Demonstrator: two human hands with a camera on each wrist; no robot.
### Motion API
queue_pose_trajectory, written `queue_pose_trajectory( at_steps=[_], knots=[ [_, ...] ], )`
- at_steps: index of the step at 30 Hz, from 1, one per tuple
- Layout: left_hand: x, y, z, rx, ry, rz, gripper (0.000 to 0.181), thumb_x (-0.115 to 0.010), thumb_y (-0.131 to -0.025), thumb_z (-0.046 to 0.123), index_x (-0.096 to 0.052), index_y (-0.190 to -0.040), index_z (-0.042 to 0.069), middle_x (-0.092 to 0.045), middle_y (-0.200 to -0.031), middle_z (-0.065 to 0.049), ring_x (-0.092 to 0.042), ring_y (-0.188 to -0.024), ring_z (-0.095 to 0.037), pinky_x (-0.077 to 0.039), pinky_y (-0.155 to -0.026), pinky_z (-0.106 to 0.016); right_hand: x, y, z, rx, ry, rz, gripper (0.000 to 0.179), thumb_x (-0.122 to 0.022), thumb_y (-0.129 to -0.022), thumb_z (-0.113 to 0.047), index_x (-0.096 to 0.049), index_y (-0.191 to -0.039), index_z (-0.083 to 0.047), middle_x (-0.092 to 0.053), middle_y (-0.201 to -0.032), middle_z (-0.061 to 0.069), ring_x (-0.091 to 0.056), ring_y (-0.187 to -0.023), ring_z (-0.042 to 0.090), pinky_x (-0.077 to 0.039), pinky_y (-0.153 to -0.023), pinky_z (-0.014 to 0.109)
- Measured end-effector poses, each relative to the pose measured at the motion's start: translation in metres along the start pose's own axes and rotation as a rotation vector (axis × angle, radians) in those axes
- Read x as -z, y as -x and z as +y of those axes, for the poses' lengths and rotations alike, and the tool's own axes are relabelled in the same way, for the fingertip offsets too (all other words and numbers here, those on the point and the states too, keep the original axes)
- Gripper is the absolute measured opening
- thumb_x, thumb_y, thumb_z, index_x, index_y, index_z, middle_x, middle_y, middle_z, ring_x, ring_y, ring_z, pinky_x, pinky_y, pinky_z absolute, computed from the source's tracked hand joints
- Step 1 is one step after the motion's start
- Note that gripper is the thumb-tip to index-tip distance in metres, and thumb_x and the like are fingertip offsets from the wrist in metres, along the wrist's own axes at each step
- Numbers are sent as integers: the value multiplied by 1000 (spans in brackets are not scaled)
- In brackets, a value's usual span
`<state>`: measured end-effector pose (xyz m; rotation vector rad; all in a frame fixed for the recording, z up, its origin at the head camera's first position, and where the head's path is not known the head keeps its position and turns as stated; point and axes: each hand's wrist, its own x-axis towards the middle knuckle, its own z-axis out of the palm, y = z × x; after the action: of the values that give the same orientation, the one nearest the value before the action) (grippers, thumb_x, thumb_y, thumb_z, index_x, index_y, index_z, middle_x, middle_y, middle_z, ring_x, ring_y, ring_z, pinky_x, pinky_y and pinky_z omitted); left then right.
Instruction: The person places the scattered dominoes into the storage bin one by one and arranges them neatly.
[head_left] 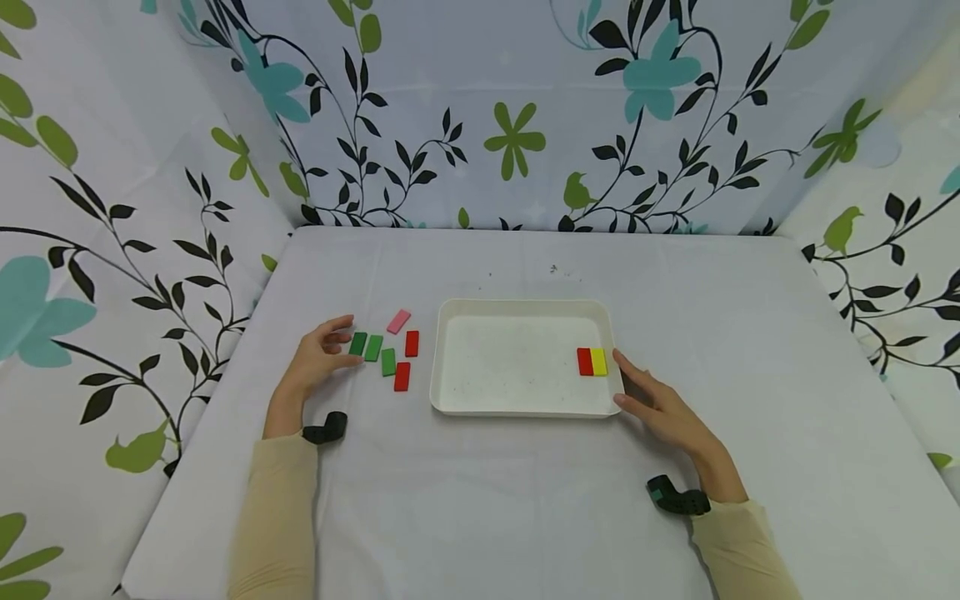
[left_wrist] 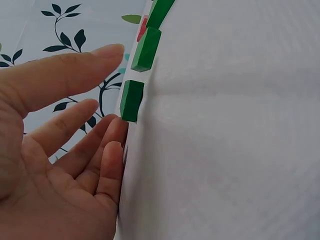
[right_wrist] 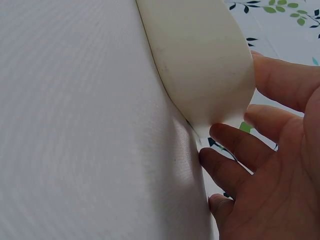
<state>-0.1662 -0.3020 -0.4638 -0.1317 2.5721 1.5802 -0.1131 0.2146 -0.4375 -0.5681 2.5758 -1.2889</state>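
Observation:
My left hand [head_left: 318,358] is at the left end of a loose group of small flat blocks, thumb and fingers spread apart. Nearest to it lies a dark green block [head_left: 357,343]; in the left wrist view that green block [left_wrist: 132,101] sits just past the fingertips, with nothing held. Two more green blocks [head_left: 372,347] lie to its right. On the other side, my right hand [head_left: 663,408] has its fingertips at the right end of a white tray [head_left: 517,406]. Inside the tray, a red block [head_left: 584,362] and a yellow block [head_left: 598,362] stand side by side.
Right of the green blocks are two red blocks [head_left: 412,343] and a pink block [head_left: 398,322], left of the tray. A white cloth [head_left: 480,500] covers the table. Patterned curtains [head_left: 480,108] hang behind and at both sides.

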Motion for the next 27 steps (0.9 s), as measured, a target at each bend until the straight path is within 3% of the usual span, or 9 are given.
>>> queue_pose_trajectory(
  at_steps=[5,13,21,27],
  knots=[
    [-2,-1,-3,-4,-50,-24,75,-75,-69,13,-38,-135,15,-45,-126,-14,-37,-107,-29,-31,-89,-37,0,0,1,10,-4,4,62,-54,-88,-14,-23,-141,-7,-21,-145,16,-14,-132,39,-6,-104,57],
    [-5,0,-3,0,-107,7,73,-72,-71,9,-38,-134,17,-43,-127,-11,-37,-109,-29,-31,-91,-41,-1,-1,4,-5,-2,-4,62,-54,-88,-15,-22,-141,-9,-20,-145,16,-13,-132,40,-6,-104,57],
    [-6,-2,-4,-22,-149,27,66,-71,-72,7,-43,-131,13,-43,-128,-11,-38,-111,-29,-31,-94,-43,-6,-6,37,-16,29,11,64,-54,-88,-22,-21,-142,-22,-20,-146,7,-13,-134,35,-6,-105,55],
    [-7,-3,-7,-31,-164,31,59,-70,-74,8,-46,-128,11,-41,-131,-7,-39,-114,-28,-32,-95,-43,-7,-6,42,-13,17,16,64,-54,-88,-30,-20,-141,-28,-20,-146,3,-13,-135,33,-6,-105,55]
  ],
)
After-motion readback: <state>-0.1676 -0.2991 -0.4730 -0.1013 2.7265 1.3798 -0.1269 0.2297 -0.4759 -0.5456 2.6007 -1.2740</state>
